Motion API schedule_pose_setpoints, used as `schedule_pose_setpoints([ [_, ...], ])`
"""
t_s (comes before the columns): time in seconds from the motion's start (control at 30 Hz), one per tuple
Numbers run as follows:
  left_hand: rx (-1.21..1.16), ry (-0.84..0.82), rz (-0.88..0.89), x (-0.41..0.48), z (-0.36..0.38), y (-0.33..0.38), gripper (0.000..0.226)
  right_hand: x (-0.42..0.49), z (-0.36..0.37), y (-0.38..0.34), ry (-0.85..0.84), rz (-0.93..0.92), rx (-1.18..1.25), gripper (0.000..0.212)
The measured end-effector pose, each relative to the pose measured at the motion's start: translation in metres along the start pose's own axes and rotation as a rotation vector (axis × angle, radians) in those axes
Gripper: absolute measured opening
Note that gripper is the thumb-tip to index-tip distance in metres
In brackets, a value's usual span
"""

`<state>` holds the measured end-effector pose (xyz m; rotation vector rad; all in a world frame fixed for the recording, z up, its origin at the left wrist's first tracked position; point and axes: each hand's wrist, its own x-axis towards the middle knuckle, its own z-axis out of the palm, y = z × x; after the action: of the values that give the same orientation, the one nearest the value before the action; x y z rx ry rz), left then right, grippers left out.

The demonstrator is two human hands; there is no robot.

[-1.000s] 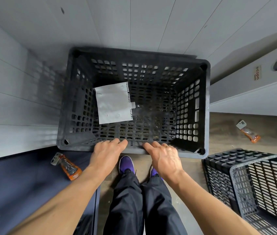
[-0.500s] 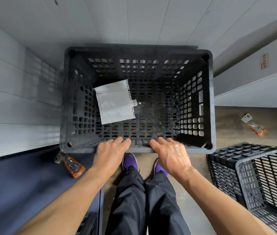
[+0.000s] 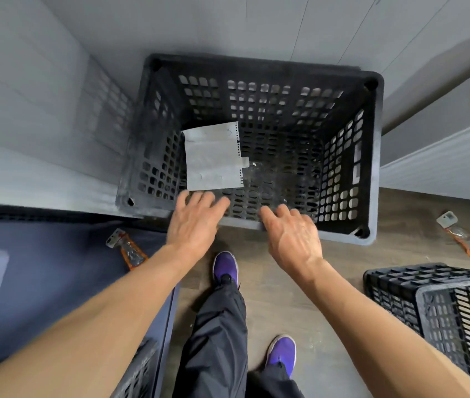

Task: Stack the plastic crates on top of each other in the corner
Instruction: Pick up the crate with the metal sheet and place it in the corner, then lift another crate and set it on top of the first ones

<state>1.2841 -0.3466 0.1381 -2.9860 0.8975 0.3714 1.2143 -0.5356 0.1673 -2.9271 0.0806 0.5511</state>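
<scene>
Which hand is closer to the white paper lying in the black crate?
Left. The left hand is at the near rim of the crate, just short of the paper; the right hand is at the same rim, farther off to the right.

Crate (image 3: 375, 168) in the wall corner (image 3: 90, 57), paper sheet (image 3: 213, 156) inside, second crate (image 3: 400, 280) to its right, seemingly apart.

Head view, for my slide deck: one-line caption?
Left hand and right hand, open, at the near rim of the crate in the corner, paper inside.
</scene>
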Motion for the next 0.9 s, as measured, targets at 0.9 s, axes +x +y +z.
schedule_pose_setpoints([
  [0.9, -0.464, -0.039, -0.362, -0.086, 0.185, 0.074, 0.051, -0.055, 0.232, 0.019, -0.018, 0.142, 0.233, 0.041],
])
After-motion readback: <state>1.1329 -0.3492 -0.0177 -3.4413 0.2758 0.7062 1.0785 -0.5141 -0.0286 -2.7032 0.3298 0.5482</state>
